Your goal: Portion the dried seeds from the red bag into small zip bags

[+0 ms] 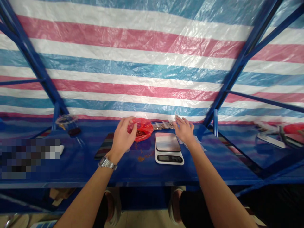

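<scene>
My left hand [124,133] is at the left side of a red plastic bag [147,126], its thumb and fingers apart and curved around the near rim. Small dark reddish-brown pieces [140,133] lie inside the open bag. My right hand [185,131] is behind the right corner of a white digital kitchen scale [167,142], its fingertips on a small clear plastic bag [176,117]. More small filled clear bags [163,125] lie in a row between the red bag and that hand. Nothing rests on the scale's plate.
Brown crumbs [142,158] are scattered on the blue table [142,172]. A dark flat object [104,147] lies left of my left hand. Flat clear bags [199,144] lie beside my right wrist. A clear plastic cup [68,123] stands at the left; blue metal posts [237,68] frame the striped sheet [142,63].
</scene>
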A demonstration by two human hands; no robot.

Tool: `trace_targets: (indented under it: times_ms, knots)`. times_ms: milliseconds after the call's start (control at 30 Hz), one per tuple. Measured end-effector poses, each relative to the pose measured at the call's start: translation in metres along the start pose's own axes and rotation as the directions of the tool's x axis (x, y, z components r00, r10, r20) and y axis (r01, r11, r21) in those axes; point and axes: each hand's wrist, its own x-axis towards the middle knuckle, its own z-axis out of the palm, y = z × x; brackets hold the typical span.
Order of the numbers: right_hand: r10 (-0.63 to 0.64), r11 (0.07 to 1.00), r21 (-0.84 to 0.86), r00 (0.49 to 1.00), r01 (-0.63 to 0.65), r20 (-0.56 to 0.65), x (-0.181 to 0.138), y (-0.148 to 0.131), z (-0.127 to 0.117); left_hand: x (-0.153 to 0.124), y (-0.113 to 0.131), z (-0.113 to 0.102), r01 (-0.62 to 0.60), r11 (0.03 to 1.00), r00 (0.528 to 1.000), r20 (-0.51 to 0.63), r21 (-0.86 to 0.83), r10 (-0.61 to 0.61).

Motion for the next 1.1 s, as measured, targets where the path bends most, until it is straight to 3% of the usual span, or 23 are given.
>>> trace_targets:
  times_ms: [67,133,233,400,900,1000,1100]
  knots:
    - [-0.21,0.975,0.07,0.977,0.213,-0.043,-0.013,-0.03,-0.013,-0.002,0.006,0.009,0.145,0.968,0.983,0.14,-0.204,-0.118]
    - [-0.414,0.902,0.116,0.909,0.416,-0.044,-0.03,-0.063,-0.024,-0.003,0.01,0.018,0.318,0.876,0.922,0.335,-0.363,-0.196]
    - [-0.572,0.808,0.15,0.819,0.57,-0.033,-0.055,-0.1,-0.038,-0.002,0.012,0.026,0.506,0.726,0.847,0.427,-0.466,-0.316]
    - [-0.593,0.791,0.15,0.804,0.593,-0.047,-0.065,-0.108,-0.047,0.001,0.011,0.027,0.589,0.66,0.796,0.475,-0.467,-0.375]
    - [-0.629,0.754,0.219,0.777,0.619,-0.032,-0.065,-0.1,-0.06,0.005,0.022,0.013,0.754,0.479,0.62,0.728,-0.45,-0.291]
    - [-0.593,0.754,0.305,0.803,0.581,-0.064,-0.064,-0.098,-0.06,0.006,0.022,0.014,0.759,0.464,0.614,0.74,-0.458,-0.275]
    - [-0.43,0.765,0.49,0.898,0.417,-0.093,-0.061,-0.095,-0.056,0.007,0.023,0.015,0.752,0.466,0.619,0.742,-0.467,-0.256]
